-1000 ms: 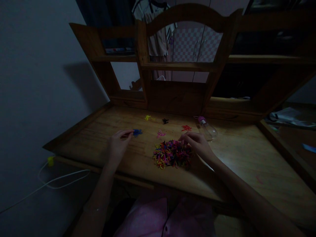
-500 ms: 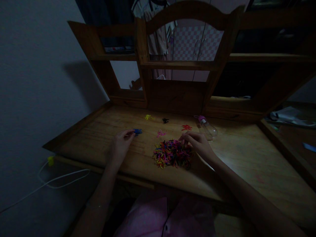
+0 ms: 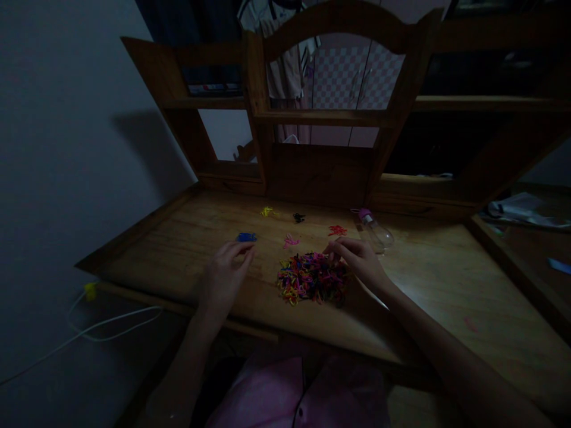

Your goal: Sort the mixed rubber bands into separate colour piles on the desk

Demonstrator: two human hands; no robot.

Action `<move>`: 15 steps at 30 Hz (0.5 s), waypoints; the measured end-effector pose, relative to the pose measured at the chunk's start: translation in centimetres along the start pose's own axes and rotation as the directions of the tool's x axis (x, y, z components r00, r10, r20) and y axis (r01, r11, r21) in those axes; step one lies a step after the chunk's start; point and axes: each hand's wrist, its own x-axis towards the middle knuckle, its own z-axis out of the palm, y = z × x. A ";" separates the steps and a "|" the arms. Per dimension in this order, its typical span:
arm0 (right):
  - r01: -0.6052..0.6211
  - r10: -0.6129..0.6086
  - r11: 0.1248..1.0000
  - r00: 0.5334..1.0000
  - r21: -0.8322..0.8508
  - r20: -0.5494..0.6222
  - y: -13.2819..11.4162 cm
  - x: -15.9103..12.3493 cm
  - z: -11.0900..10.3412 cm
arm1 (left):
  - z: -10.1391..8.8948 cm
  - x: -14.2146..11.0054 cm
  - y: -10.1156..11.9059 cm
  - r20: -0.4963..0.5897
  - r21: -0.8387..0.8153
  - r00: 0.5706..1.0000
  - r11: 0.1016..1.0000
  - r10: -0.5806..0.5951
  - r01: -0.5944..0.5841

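Leftward, bare desk (image 3: 151, 249) flanks the left hand (image 3: 223, 276), fingers pinched, seemingly empty; right hand (image 3: 359, 258), grip unclear, borders the pile (image 3: 310, 282).

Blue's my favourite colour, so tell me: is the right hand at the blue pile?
No, the right hand is at the big mixed pile, while the blue pile lies by the left hand.

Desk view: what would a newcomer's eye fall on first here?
The big multicolored pile near the front middle of the wooden desk, with the right hand at its edge, stands out first. A yellow heap, black heap, red heap and pink heap lie behind it; a blue heap lies just past the left hand.
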 end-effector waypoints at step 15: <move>-0.016 0.016 1.000 1.000 0.024 0.001 -0.1 0.1 0.0 | 2.5 2.4 -7.2 0.230 0.139 0.943 0.968 -0.239 0.211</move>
